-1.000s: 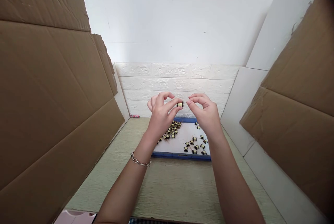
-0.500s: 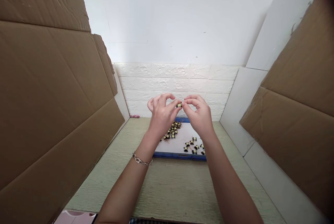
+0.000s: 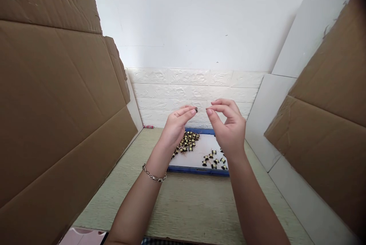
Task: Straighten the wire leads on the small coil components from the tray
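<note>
My left hand (image 3: 176, 123) pinches a small coil (image 3: 196, 109) between thumb and fingers; only its dark end shows past the fingertips. To its right, my right hand (image 3: 228, 125) is closed in a pinch, a short gap away from the coil. Whatever its fingertips hold, perhaps a fine wire, is too small to make out. Both hands are raised above a blue-rimmed tray (image 3: 197, 169) with a white bottom. A heap of yellow-and-black coils (image 3: 187, 141) with thin coppery wires lies at the tray's left. Several more coils (image 3: 214, 159) are scattered at its right, partly behind my right forearm.
Brown cardboard (image 3: 57, 104) walls in the left side, and another cardboard sheet (image 3: 323, 111) the right. A white brick-patterned wall (image 3: 188, 75) stands behind the pale green tabletop (image 3: 188, 203). A small red tube (image 3: 148, 126) lies at the back left.
My hands have drawn apart, the right one moving rightward off the coil. My left hand has turned, so the coil's yellow side no longer shows.
</note>
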A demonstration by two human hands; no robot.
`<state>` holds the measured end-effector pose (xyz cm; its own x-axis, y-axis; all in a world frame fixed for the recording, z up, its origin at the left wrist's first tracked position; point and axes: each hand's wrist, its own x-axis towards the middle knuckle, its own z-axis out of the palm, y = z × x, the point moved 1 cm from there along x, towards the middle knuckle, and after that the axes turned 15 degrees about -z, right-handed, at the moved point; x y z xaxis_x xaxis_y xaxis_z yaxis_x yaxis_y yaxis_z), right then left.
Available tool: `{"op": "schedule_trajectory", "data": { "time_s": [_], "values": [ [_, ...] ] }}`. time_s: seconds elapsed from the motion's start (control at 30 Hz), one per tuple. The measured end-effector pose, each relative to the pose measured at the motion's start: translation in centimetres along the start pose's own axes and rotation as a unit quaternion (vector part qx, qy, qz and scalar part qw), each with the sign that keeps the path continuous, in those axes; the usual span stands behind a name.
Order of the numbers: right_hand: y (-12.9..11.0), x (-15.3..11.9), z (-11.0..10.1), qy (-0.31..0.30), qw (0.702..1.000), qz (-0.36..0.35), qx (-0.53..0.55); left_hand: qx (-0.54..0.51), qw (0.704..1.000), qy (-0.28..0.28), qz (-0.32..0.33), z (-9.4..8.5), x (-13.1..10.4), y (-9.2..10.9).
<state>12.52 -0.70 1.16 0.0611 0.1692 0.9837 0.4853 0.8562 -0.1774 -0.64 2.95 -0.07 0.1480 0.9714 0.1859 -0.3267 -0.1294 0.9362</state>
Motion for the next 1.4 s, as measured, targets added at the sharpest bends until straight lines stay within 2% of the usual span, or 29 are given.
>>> {"op": "schedule_trajectory", "data": {
  "time_s": [0.1, 0.17, 0.23, 0.37, 0.57, 0.73, 1.4],
  "values": [
    [0.0, 0.0, 0.0, -0.002, 1.0, -0.002, -0.004, -0.178, 0.968, -0.073, -0.163, 0.0, 0.0, -0.2],
    [0.1, -0.1, 0.2, -0.023, 0.999, -0.01, -0.027, -0.232, 0.942, -0.112, -0.214, 0.1, -0.2, -0.2],
    [0.0, -0.2, 0.3, -0.043, 0.997, -0.024, -0.06, -0.253, 0.928, -0.139, -0.234, 0.2, -0.3, -0.2],
    [-0.4, -0.3, 0.5, -0.06, 0.989, -0.044, -0.126, -0.252, 0.925, -0.16, -0.234, 0.5, -0.4, -0.3],
    [-0.9, -0.3, 0.4, -0.07, 0.981, -0.063, -0.167, -0.247, 0.933, -0.15, -0.213, 0.4, -0.4, -0.5],
    [-0.9, -0.3, 0.5, -0.093, 0.979, -0.057, -0.174, -0.241, 0.939, -0.145, -0.196, 0.4, -0.3, -0.7],
    [-1.0, -0.4, 0.4, -0.087, 0.977, -0.059, -0.187, -0.233, 0.942, -0.142, -0.193, 0.7, -0.6, -0.5]
  ]
}}
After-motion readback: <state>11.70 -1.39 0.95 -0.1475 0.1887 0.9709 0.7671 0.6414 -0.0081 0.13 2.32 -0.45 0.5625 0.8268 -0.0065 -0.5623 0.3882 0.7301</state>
